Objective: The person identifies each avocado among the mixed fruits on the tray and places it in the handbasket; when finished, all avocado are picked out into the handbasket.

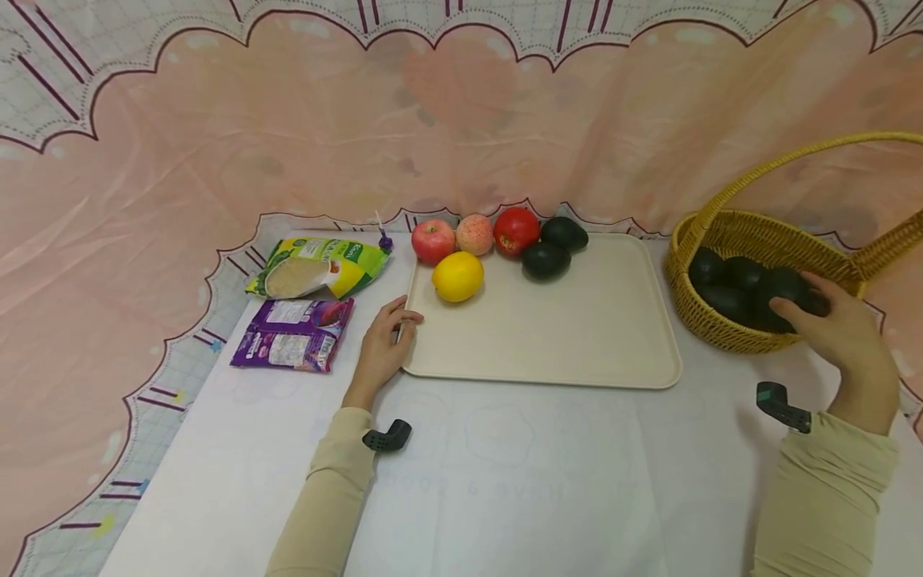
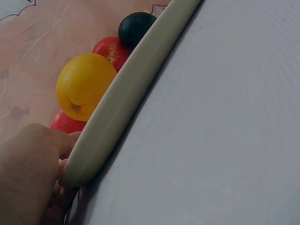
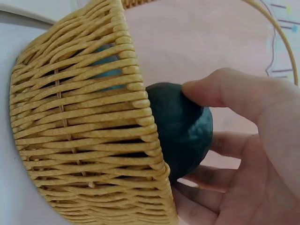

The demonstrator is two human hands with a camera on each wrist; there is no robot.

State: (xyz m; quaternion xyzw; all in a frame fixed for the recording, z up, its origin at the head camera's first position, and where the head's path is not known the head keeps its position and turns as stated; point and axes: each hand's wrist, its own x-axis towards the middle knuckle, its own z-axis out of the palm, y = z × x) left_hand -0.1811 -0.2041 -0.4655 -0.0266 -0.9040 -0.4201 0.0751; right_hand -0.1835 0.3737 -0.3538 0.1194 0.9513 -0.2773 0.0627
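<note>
My right hand (image 1: 840, 324) grips a dark green avocado (image 3: 180, 131) at the rim of the wicker basket (image 3: 89, 122), thumb on one side and fingers on the other. Other dark avocados (image 1: 724, 303) lie in the basket below it. At the near left corner of the beige tray (image 1: 562, 336), my left hand (image 1: 388, 340) holds the edge, its fingers over the rim. On the tray are a yellow lemon-like fruit (image 1: 457, 276), a pinkish apple (image 1: 433, 242), a peach (image 1: 474, 235), a red pomegranate (image 1: 516, 232) and two dark avocados (image 1: 546, 260).
Left of the tray lie a green-yellow food bag (image 1: 324, 266) and a purple snack packet (image 1: 292, 335). A small purple-wrapped lollipop (image 1: 385, 240) is beside the green bag. The basket's tall handle (image 1: 793, 164) arches over its opening. A patterned cloth backdrop (image 1: 461, 120) rises behind the table.
</note>
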